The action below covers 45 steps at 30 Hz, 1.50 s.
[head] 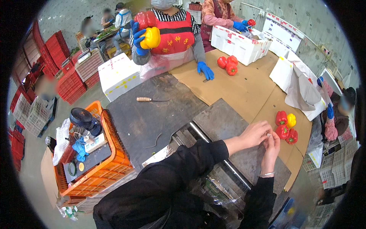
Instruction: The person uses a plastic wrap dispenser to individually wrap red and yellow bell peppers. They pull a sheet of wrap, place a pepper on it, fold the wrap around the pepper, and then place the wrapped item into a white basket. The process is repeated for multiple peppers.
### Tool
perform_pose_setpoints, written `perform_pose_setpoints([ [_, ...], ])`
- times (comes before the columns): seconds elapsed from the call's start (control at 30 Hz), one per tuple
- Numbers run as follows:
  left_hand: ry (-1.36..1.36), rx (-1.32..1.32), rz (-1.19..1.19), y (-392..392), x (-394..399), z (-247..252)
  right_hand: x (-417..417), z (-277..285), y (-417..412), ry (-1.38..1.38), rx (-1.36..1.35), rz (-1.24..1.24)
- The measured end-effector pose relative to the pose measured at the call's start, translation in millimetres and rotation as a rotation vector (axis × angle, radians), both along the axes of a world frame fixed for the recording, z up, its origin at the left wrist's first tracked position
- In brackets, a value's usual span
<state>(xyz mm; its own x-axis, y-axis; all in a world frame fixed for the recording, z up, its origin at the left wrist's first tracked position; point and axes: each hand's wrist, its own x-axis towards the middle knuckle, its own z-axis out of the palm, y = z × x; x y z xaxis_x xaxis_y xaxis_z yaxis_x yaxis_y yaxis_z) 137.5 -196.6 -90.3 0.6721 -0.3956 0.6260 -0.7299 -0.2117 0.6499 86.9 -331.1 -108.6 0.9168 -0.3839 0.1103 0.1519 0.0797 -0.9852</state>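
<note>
My left hand (pixel 255 134) and my right hand (pixel 271 148) meet fingertip to fingertip above a grey metal plate (pixel 223 116). Between them they pinch a small whitish object (pixel 268 135), too small to identify. A bracelet circles my right wrist. Just beyond my fingers, red bell peppers (pixel 282 132) and a yellow bell pepper (pixel 291 120) sit clustered on brown cardboard (pixel 243 94). Beside the plate, under my left sleeve, runs a shiny metal roller (pixel 200 131), with clear plastic film (pixel 218 194) nearer my body.
Across the table a co-worker's blue-gloved hand (pixel 140 40) holds red and yellow bell peppers. A wooden-handled knife (pixel 144 99) lies on the dark tabletop (pixel 128 123). At left, an orange crate (pixel 100 183) carries a fan (pixel 83 118). White foam boxes (pixel 243 45) stand along the far side.
</note>
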Motion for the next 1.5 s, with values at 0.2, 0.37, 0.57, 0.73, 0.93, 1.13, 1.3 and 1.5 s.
perform_pose_setpoints([
  [0.2,-0.017,0.000,0.005,-1,1,0,1,1,2,-0.020,0.016,0.009],
  [0.37,-0.036,0.008,0.005,0,1,1,-1,9,10,-0.020,0.017,-0.034],
  [0.57,-0.041,-0.014,0.002,-1,-1,3,-2,4,2,-0.005,-0.017,0.014],
  [0.73,-0.051,-0.014,0.007,-3,3,-2,-2,4,2,-0.024,0.025,0.030],
  [0.93,-0.056,-0.013,0.017,-2,1,-1,-2,5,2,0.006,0.008,0.020],
  [1.13,-0.064,-0.004,0.008,6,8,4,-2,4,7,-0.027,0.007,0.016],
  [1.3,-0.103,-0.090,0.055,-12,8,-10,-1,-3,6,-0.110,-0.029,-0.090],
  [1.5,0.245,-0.118,-0.136,44,-21,59,-14,7,-13,-0.157,0.117,-0.086],
])
